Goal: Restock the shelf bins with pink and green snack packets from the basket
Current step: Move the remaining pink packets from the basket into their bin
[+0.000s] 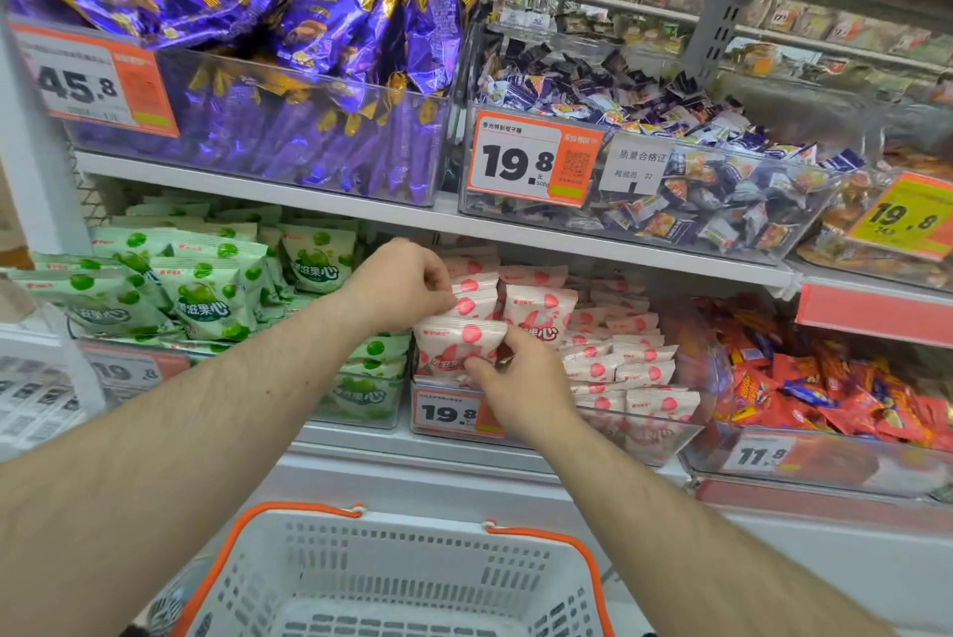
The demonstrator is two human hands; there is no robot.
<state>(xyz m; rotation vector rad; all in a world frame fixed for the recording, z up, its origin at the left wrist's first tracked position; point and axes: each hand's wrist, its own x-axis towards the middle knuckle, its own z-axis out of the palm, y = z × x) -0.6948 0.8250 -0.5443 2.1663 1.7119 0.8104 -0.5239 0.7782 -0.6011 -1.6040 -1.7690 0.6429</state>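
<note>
On the upper shelf (319, 195), a clear bin of purple foil snack bags (289, 48) stands at the left with a 45.8 price tag (93, 79), and beside it a bin of small wrapped candies (686, 156) carries a 19.8 tag (533, 159). That shelf board hangs directly over the lower bins, so both forearms reach in under its front edge.

On the lower shelf, the green snack packets (206, 298) fill the bin at the left, heaped above its rim. Just right of them sits the clear pink-packet bin (665, 435), with a 19.8 label (454, 412) on its front wall and pink snack packets (624, 363) stacked inside. Further right, a bin of red wrapped snacks (835, 394) shows an 11.8 tag (758, 456).

The left hand (402, 288) is curled, its fingertips pinching the top edge of an upright pink packet (472, 298) toward the back left of the pink bin. The right hand (521, 378) sits lower at the bin's front edge, fingers bent and thumb pressed against the lower corner of the front pink packet (456, 340), holding it upright.

Below, the white basket (392, 579) with orange handles (227, 559) sits at the bottom edge of view; its visible mesh floor shows no packets.
</note>
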